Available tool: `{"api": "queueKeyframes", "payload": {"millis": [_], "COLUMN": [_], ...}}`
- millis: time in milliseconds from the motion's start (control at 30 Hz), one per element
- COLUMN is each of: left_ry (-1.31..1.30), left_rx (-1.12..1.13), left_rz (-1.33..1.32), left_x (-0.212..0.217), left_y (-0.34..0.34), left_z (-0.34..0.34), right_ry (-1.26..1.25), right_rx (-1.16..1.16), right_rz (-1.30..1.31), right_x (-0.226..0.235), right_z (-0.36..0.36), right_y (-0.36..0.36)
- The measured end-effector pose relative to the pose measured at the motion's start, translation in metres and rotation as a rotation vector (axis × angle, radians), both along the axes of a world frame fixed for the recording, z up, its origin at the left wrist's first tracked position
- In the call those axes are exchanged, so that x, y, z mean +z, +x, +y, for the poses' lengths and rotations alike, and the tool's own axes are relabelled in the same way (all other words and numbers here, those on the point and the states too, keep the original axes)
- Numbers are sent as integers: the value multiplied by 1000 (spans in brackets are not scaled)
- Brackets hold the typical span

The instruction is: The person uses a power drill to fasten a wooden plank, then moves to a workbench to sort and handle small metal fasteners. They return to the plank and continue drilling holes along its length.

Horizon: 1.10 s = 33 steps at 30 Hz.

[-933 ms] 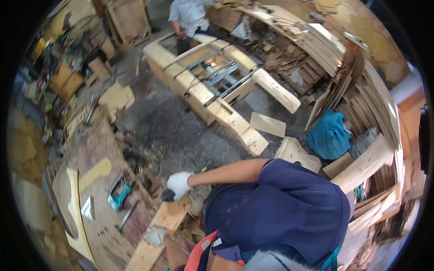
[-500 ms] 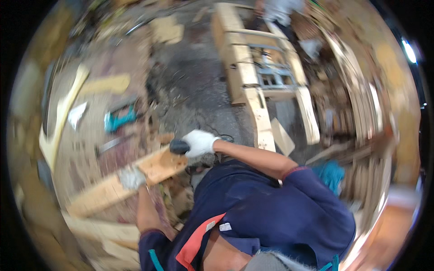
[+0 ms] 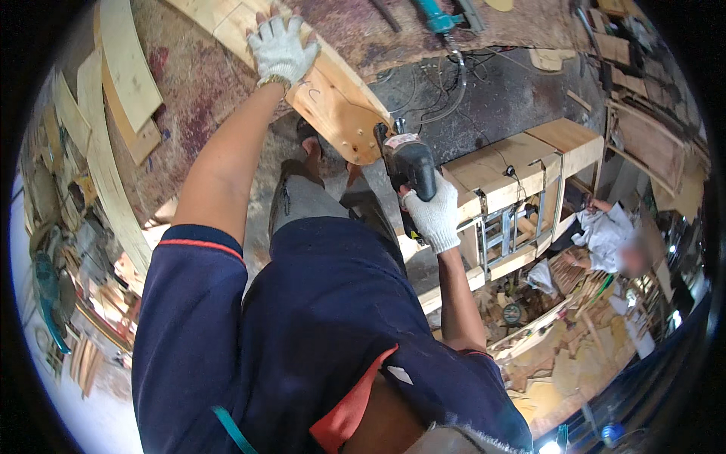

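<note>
My left hand, in a white knit glove, lies flat with fingers spread on a long pale wooden board. The board slants from the upper left to a rounded end with several round marks, which juts past the worktable. My gloved right hand is wrapped round the grip of a black jigsaw. The jigsaw stands at the board's rounded end, its front against or very close to the edge. Its blade is hidden, so I cannot tell if it touches the wood.
Cut wood strips lie on the stained worktable at left. A teal power tool lies at the top, its cord trailing to the floor. A wooden frame with metal clamps stands at right; beyond it a person sits among wood scraps.
The view has turned and come closer to the board. My right hand with the jigsaw is now at the board's rounded end, and my left hand lies flat nearer that end.
</note>
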State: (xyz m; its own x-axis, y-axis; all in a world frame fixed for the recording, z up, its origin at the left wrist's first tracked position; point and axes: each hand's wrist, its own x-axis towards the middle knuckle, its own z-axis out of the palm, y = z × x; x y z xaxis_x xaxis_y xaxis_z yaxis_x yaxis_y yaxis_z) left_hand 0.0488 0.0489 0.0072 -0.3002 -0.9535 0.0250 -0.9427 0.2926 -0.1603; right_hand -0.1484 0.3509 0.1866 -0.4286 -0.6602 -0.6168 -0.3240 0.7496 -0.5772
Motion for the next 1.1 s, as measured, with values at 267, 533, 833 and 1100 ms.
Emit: {"api": "queueKeyframes", "payload": {"millis": [267, 533, 833, 1100], "left_ry": [31, 81, 40, 59], "left_rx": [20, 28, 16, 23], "left_rz": [196, 137, 135, 151], "left_x": [17, 21, 17, 21], "left_y": [-15, -14, -13, -13], "left_z": [3, 3, 4, 6], "right_ry": [27, 87, 78, 106], "right_rx": [35, 81, 148, 181], "right_rz": [6, 56, 31, -16], "right_x": [10, 7, 4, 11], "right_z": [-8, -8, -9, -20], "right_y": [-4, -12, -21, -26]}}
